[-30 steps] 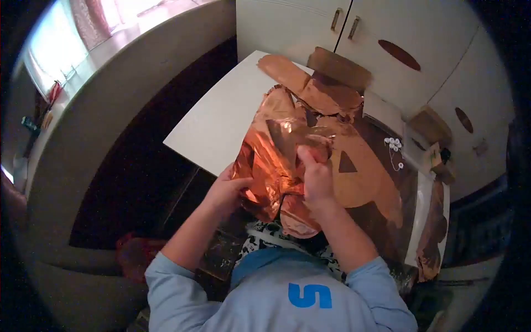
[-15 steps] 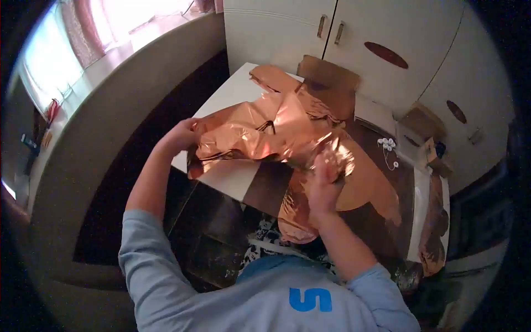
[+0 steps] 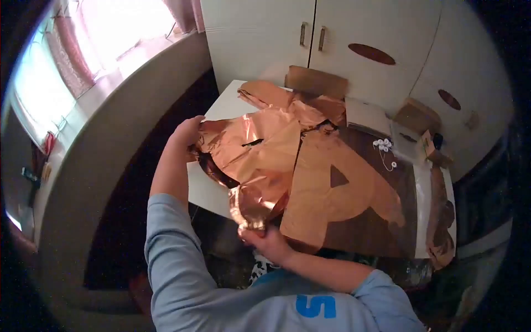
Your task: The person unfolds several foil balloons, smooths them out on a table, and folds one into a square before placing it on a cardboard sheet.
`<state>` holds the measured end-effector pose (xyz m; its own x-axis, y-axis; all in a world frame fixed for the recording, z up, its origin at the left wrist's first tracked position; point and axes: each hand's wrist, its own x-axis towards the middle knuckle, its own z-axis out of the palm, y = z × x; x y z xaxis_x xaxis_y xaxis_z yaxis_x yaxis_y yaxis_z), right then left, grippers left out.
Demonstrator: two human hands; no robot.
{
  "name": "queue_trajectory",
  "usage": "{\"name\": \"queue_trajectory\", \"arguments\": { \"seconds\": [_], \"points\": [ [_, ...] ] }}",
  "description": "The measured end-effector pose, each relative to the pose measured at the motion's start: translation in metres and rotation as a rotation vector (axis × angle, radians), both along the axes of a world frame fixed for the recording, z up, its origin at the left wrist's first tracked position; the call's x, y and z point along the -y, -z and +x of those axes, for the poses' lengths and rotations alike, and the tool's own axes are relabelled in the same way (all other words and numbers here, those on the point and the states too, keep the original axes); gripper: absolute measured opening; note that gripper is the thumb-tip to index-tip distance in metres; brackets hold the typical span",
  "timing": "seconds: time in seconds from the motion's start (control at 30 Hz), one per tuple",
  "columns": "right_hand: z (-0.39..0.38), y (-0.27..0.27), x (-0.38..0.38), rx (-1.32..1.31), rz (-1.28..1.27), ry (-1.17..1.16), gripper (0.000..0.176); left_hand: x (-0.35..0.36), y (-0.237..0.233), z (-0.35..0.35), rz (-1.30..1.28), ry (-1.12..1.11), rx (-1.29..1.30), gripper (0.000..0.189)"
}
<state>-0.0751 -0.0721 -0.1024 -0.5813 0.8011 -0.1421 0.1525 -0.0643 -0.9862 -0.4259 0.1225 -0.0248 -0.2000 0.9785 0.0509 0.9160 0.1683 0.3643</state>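
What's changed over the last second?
The left hand moved forward, away from the body; the right hand came back toward it and leftward. The copper foil balloon, bunched before, is now spread between them. Both hold it, as before. The flat copper letter stayed put.

Single view, head-worn, wide lens: corners black, long edges bowed. Looks forward and steeply down from above wearer's shirt front (image 3: 265, 312), which cuts across the bottom edge. White table (image 3: 209, 193) near, mid-frame, seen from above at a slant. Both hands in frame and near: left hand (image 3: 189, 134) left of centre, right hand (image 3: 269, 244) low centre. White cabinet doors (image 3: 257, 50) back the top, farther off; window (image 3: 41, 91) top left, caught obliquely.
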Motion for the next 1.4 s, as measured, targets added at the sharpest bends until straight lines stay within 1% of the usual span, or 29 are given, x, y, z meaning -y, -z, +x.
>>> {"name": "queue_trajectory", "arguments": {
  "seconds": [0.03, 0.07, 0.1, 0.17, 0.2, 0.23, 0.27, 0.33, 0.37, 0.43, 0.47, 0.53, 0.57, 0.63, 0.67, 0.7, 0.8, 0.87, 0.93, 1.0, 1.03, 1.1, 1.2, 1.23, 1.27, 1.3, 1.33, 1.37, 1.4],
  "points": [
    [-0.004, 0.003, -0.002, -0.007, -0.009, -0.087, 0.034, -0.008, 0.003, -0.001, -0.011, 0.001, -0.048, 0.057],
    [0.001, -0.054, -0.001, 0.054, -0.205, -0.274, 0.039, -0.013, 0.007, -0.002, -0.016, -0.011, 0.024, 0.058],
    [0.002, -0.045, 0.0, 0.069, -0.19, -0.403, 0.04, -0.016, 0.009, -0.002, -0.02, -0.024, 0.095, 0.06],
    [0.002, -0.028, 0.002, 0.115, -0.106, -0.627, 0.041, -0.022, 0.009, -0.002, -0.036, 0.008, -0.047, 0.064],
    [0.003, -0.029, 0.002, 0.138, -0.036, -0.717, 0.041, -0.021, 0.003, 0.004, -0.052, 0.056, -0.26, 0.067],
    [0.008, -0.037, 0.002, 0.175, 0.085, -0.766, 0.041, -0.022, 0.0, 0.008, -0.067, 0.102, -0.471, 0.069],
    [0.012, -0.048, 0.0, 0.21, 0.209, -0.812, 0.041, -0.025, 0.0, 0.009, -0.076, 0.089, -0.453, 0.074],
    [0.016, -0.071, -0.011, 0.285, 0.242, -0.796, 0.039, -0.03, 0.004, 0.01, -0.094, 0.064, -0.413, 0.083],
    [0.018, -0.08, -0.022, 0.322, 0.26, -0.788, 0.038, -0.028, 0.011, 0.011, 0.086, 0.013, -0.489, 0.085],
    [0.022, -0.089, -0.047, 0.201, 0.382, -0.645, 0.036, -0.014, 0.028, 0.013, 0.445, -0.094, -0.633, 0.09],
    [0.022, -0.099, -0.06, 0.242, 0.315, -0.547, 0.036, -0.005, 0.019, 0.016, 0.364, -0.182, -0.552, 0.095],
    [0.022, -0.109, -0.093, 0.332, 0.354, -0.381, 0.034, 0.024, 0.011, 0.021, 0.462, -0.317, -0.4, 0.097],
    [0.022, -0.102, -0.111, 0.364, 0.488, -0.323, 0.033, 0.044, 0.012, 0.022, 0.488, -0.367, -0.363, 0.097],
    [0.02, -0.081, -0.148, 0.386, 0.802, -0.234, 0.033, 0.101, 0.036, 0.014, 0.672, -0.332, 0.079, 0.087],
    [0.018, -0.068, -0.167, 0.375, 0.99, -0.193, 0.034, 0.133, 0.05, 0.02, 0.739, -0.392, 0.413, 0.083],
    [0.012, -0.059, -0.182, 0.322, 1.199, -0.176, 0.036, 0.167, 0.066, 0.03, 0.783, -0.463, 0.67, 0.08],
    [-0.013, -0.078, -0.196, 0.714, 1.037, -0.613, 0.043, 0.256, 0.129, 0.081, 0.901, -0.726, 1.41, 0.074],
    [-0.028, -0.039, -0.205, 0.648, 1.097, -0.502, 0.047, 0.282, 0.153, 0.132, 0.92, -0.682, 1.791, 0.07],
    [-0.042, -0.02, -0.209, 0.607, 1.138, -0.44, 0.049, 0.281, 0.16, 0.176, 0.892, -0.51, 1.879, 0.071],
    [-0.051, -0.019, -0.209, 0.593, 1.153, -0.424, 0.05, 0.265, 0.161, 0.214, 0.875, -0.411, 1.605, 0.072],
    [-0.053, -0.021, -0.207, 0.577, 1.158, -0.427, 0.05, 0.257, 0.164, 0.221, 0.882, -0.319, 1.358, 0.074],
    [-0.053, -0.028, -0.204, 0.554, 1.165, -0.418, 0.049, 0.247, 0.148, 0.219, 0.766, -0.486, 1.316, 0.068],
    [-0.052, -0.049, -0.23, 0.602, 0.924, -0.456, 0.051, 0.228, 0.103, 0.22, 0.673, -0.675, 1.304, 0.06],
    [-0.051, -0.056, -0.237, 0.624, 0.905, -0.409, 0.05, 0.223, 0.093, 0.221, 0.656, -0.729, 1.305, 0.057],
    [-0.048, -0.062, -0.244, 0.646, 0.884, -0.36, 0.05, 0.218, 0.091, 0.226, 0.807, -0.728, 1.311, 0.057],
    [-0.042, -0.067, -0.252, 0.669, 0.864, -0.308, 0.049, 0.216, 0.087, 0.229, 0.832, -0.731, 1.276, 0.059],
    [-0.039, -0.037, -0.273, 0.599, 1.034, -0.171, 0.049, 0.216, 0.081, 0.233, 0.855, -0.737, 1.243, 0.061],
    [-0.038, -0.041, -0.281, 0.639, 1.015, -0.181, 0.049, 0.216, 0.078, 0.236, 0.878, -0.746, 1.209, 0.063],
    [-0.042, -0.047, -0.292, 0.676, 1.0, -0.193, 0.049, 0.212, 0.082, 0.238, 0.962, -0.705, 1.187, 0.07]
  ]
}}
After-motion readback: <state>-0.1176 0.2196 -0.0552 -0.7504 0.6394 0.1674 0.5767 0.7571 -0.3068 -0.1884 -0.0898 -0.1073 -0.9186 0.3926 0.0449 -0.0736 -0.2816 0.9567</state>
